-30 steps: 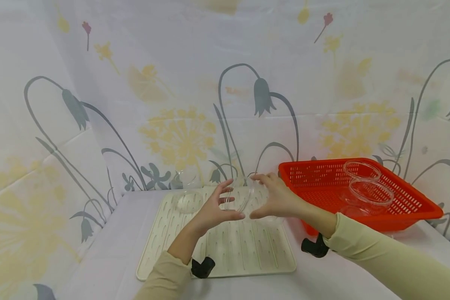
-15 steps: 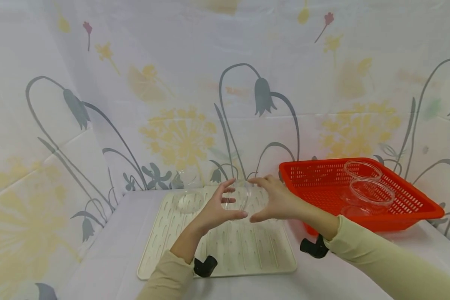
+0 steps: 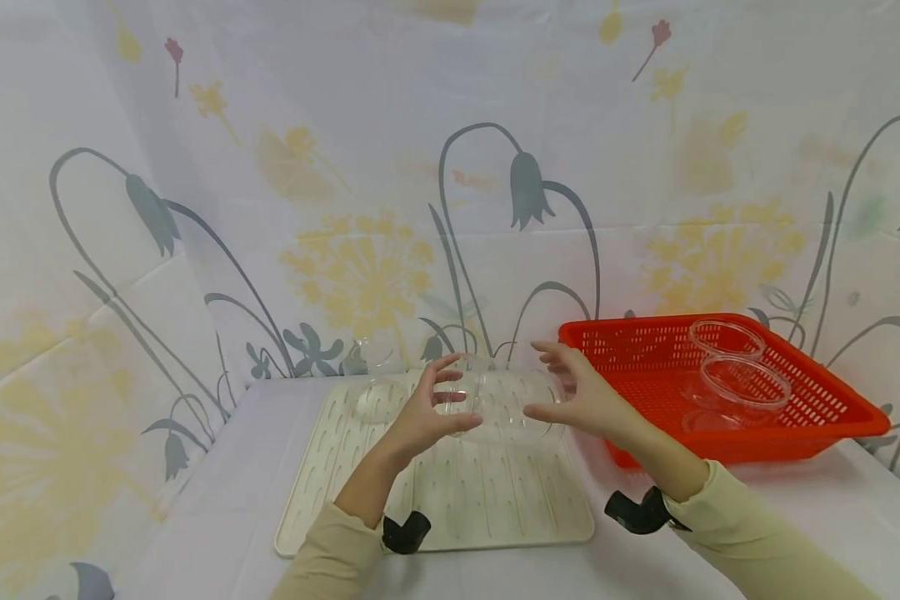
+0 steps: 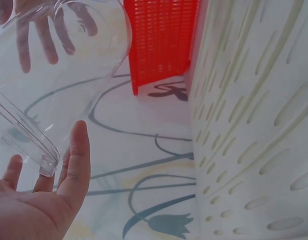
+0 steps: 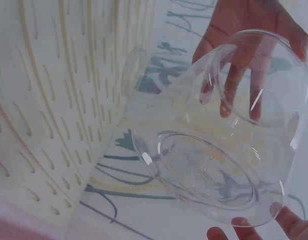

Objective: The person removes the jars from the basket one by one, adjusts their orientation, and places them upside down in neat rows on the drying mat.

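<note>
Head view is showing a clear bowl [image 3: 506, 408] held in the air above the far part of a cream mat [image 3: 450, 500], between the two hands. The left hand [image 3: 423, 417] is gripping the bowl's left end, fingers curled around it and thumb underneath. The right hand [image 3: 588, 400] is at the bowl's right end with fingers spread and nearly straight; whether they are touching the glass, I cannot tell from here.

The bowl is lying on its side. Its long axis is running left to right, roughly along the mat's far edge. In the right wrist view the bowl [image 5: 229, 135] is showing a wide round rim toward that camera, and the left hand's fingers [image 5: 234, 75] are visible through the glass at the other end. In the left wrist view the bowl [image 4: 49, 75] is sitting above the open palm [image 4: 39, 205], with the right hand's fingers seen through it.

Around the bowl there is open room. The near part of the mat is bare. A second clear bowl [image 3: 375, 400] is standing at the mat's far left corner, near the left hand but apart from it. A red basket [image 3: 810, 417] is lying just right of the mat, its near left corner close to the right wrist, and it is holding more clear bowls [image 3: 742, 379]. A flowered curtain [image 3: 360, 208] is closing the table behind and on the left.
</note>
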Available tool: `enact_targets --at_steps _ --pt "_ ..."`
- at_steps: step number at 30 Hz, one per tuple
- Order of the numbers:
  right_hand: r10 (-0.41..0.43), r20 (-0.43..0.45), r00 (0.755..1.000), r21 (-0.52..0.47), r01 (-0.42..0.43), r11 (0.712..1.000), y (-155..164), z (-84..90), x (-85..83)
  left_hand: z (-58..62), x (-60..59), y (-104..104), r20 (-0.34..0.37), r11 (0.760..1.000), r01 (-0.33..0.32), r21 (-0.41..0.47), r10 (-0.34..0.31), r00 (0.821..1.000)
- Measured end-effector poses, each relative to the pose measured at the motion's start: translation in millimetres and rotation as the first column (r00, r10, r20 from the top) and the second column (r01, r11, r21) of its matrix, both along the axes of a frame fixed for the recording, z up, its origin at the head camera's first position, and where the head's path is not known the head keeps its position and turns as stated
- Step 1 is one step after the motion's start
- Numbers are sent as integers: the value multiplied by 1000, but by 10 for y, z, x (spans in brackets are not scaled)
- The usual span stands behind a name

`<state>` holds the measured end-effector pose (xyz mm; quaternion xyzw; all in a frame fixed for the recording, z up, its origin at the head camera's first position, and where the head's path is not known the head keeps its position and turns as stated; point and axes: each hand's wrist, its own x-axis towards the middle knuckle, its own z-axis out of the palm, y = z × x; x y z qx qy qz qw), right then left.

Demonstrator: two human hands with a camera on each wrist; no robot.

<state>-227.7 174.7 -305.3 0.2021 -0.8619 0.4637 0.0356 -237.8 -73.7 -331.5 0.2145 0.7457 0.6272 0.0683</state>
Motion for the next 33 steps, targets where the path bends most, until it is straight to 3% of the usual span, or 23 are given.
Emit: enact_targets --at_steps 7,13,16,20,24,33 --pt "-17 72 997 -181 30 983 64 -168 38 6 9 -18 -2 999 -12 34 12 1000" --pt "2 146 989 -246 34 969 68 -301 54 4 17 -26 1 998 -11 62 11 1000" --pt "34 186 982 -275 19 961 56 -353 62 2 17 -23 -6 998 -17 65 17 1000" --pt "135 236 962 -361 -42 932 40 -413 70 2 27 -17 -17 998 -20 65 21 1000" --pt "195 227 954 -412 -87 907 38 -435 76 -1 39 -17 -15 998 -4 69 5 1000" --pt "127 192 973 -423 -35 905 76 -341 71 -18 8 -49 2 995 65 75 -65 998"
